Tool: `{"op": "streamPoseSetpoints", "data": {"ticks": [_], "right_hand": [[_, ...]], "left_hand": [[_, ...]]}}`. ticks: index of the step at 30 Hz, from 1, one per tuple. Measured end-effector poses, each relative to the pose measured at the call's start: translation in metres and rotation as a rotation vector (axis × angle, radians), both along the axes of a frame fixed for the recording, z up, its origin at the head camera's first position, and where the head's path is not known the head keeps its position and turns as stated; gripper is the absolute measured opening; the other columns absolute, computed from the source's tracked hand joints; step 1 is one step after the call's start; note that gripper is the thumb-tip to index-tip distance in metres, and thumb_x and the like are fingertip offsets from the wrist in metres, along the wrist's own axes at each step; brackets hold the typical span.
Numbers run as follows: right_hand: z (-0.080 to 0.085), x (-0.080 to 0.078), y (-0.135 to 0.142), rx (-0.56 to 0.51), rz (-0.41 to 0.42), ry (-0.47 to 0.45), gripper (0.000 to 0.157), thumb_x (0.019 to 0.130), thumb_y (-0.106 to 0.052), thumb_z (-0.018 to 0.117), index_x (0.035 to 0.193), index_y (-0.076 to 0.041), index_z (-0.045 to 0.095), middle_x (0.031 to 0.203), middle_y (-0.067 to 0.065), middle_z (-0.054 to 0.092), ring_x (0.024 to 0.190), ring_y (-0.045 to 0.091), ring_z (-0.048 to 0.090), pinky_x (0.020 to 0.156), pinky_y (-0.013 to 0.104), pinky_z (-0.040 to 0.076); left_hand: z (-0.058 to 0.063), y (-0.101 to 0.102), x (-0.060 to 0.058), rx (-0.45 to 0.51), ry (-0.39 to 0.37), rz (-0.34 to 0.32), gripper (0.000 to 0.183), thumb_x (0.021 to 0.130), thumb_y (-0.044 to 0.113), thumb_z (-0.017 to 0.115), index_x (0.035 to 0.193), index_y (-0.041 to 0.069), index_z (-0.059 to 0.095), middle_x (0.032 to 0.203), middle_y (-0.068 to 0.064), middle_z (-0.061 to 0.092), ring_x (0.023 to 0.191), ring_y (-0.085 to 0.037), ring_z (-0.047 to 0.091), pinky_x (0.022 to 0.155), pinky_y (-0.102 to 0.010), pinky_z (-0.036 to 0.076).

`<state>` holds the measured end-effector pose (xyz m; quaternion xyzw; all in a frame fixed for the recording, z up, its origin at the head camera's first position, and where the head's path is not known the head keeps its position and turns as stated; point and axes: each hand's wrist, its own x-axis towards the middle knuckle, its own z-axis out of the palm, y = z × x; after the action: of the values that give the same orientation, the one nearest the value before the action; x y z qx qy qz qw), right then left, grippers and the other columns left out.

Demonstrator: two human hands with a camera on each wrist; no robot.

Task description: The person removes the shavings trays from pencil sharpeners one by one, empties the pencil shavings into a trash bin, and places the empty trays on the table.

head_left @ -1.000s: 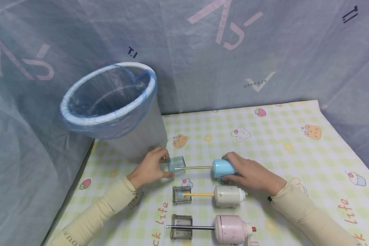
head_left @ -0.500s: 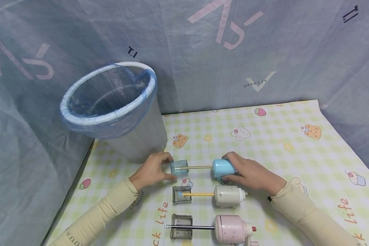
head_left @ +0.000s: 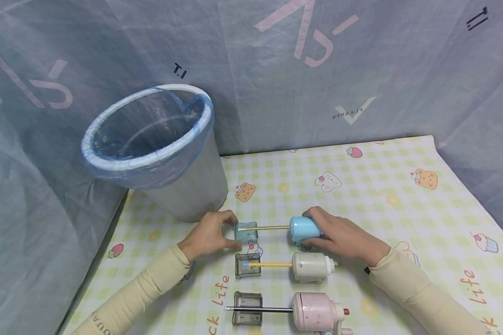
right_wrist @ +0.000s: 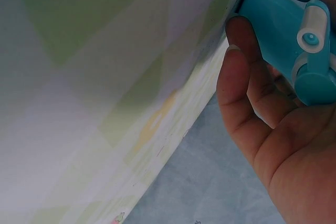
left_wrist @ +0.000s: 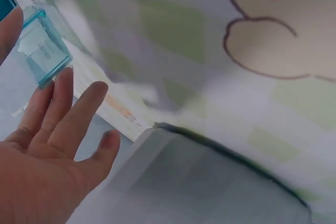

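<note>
My left hand [head_left: 209,235] pinches a clear teal shavings drawer [head_left: 247,232] at its left end, thumb on the near side and index finger on the far side. In the left wrist view the fingertips meet the drawer's [left_wrist: 44,51] edge. My right hand [head_left: 339,235] grips a blue crank pencil sharpener [head_left: 303,228] on the cloth. Its crank [right_wrist: 314,35] shows close to the palm in the right wrist view. From the sharpener's front a gold pencil [head_left: 272,227] runs left, its end overlapping the drawer.
A white sharpener [head_left: 312,268] with a yellow pencil [head_left: 276,265] lies nearer me, beside a grey drawer [head_left: 248,271]. Nearest is a pink sharpener [head_left: 314,312] with a black pencil [head_left: 276,310] across another drawer [head_left: 247,319]. A bag-lined bin [head_left: 193,186] stands back left.
My left hand has moved slightly right and toward me with the teal drawer, which has turned to lie squarer under the gold pencil's end. My right hand and the sharpener stayed still.
</note>
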<state>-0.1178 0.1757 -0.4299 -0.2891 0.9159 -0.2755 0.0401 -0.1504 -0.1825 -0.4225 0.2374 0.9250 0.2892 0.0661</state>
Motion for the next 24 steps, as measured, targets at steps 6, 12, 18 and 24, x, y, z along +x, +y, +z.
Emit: {"op": "streamPoseSetpoints", "data": {"ticks": [6,12,18,24], "right_hand": [[0.0004,0.0003,0.0001,-0.004,0.0,-0.01,0.051,0.087,-0.056,0.066,0.124,-0.032,0.039,0.105,-0.014,0.049,0.078,0.006,0.054,0.067,0.028,0.047],[0.0011,0.0005,-0.0003,-0.007,0.002,-0.011,0.051,0.087,-0.054,0.066,0.124,-0.032,0.039,0.105,-0.014,0.049,0.079,0.007,0.054,0.067,0.028,0.047],[0.0018,0.0001,-0.0004,-0.008,0.004,-0.014,0.051,0.088,-0.052,0.067,0.125,-0.032,0.039,0.106,-0.013,0.05,0.079,0.007,0.055,0.067,0.029,0.047],[0.0016,0.0003,-0.0012,-0.003,-0.001,-0.01,0.05,0.087,-0.051,0.068,0.124,-0.032,0.039,0.105,-0.013,0.05,0.078,0.007,0.054,0.066,0.028,0.047]], "left_hand": [[-0.0031,-0.0007,0.0004,-0.025,0.008,0.0,0.054,0.059,0.034,0.094,0.101,0.015,0.067,0.097,0.006,0.067,0.094,-0.016,0.062,0.086,-0.034,0.048],[-0.0031,-0.0002,0.0021,-0.044,0.0,-0.005,0.054,0.059,0.034,0.094,0.101,0.014,0.067,0.097,0.005,0.066,0.093,-0.018,0.061,0.085,-0.036,0.048],[-0.0049,-0.0013,0.0018,-0.064,0.013,-0.016,0.055,0.061,0.034,0.093,0.105,0.014,0.067,0.096,0.004,0.067,0.091,-0.018,0.062,0.084,-0.034,0.048],[-0.0053,-0.002,0.0027,-0.071,0.027,-0.043,0.058,0.062,0.037,0.092,0.11,0.014,0.067,0.096,0.005,0.068,0.091,-0.015,0.064,0.084,-0.032,0.049]]}}
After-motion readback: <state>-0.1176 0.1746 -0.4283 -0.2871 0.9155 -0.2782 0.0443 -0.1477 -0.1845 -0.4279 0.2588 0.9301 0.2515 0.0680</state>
